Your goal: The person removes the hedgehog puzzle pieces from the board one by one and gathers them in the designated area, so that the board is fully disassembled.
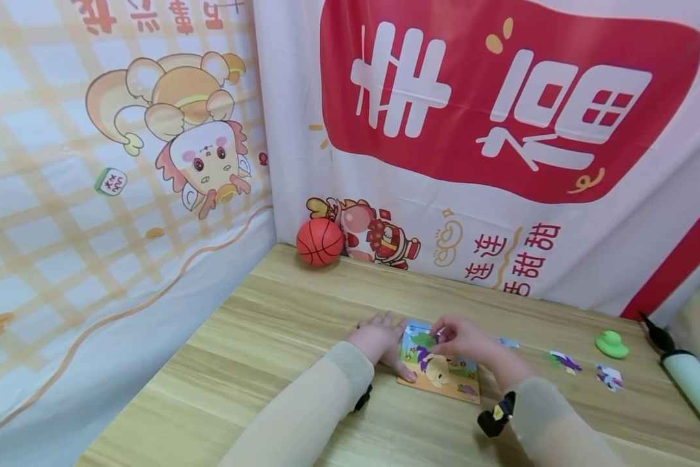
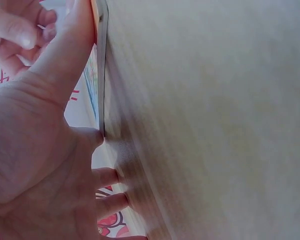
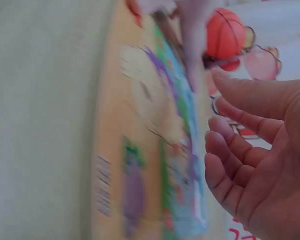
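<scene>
One basketball [image 1: 319, 242] sits behind; the left hand [image 1: 380, 338], spread, touches one puzzle [image 1: 437, 373] on the desk [image 1: 256, 344]. Whether the right hand [image 1: 462, 338] over it pinches anything, I cannot tell; rightward lie three loose pieces [image 1: 609, 377], one green duck [image 1: 612, 345], one pump [image 1: 693, 389].

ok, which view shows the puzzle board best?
Head: the puzzle board shows most of its face, though the left hand and right hand overlap it. Left wrist: mainly its edge; right wrist: large but slanted, blurred.

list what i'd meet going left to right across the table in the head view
Basketball, left hand, puzzle board, small blue piece, purple and green piece, green toy duck, pale green cylinder with a black tip.
</scene>
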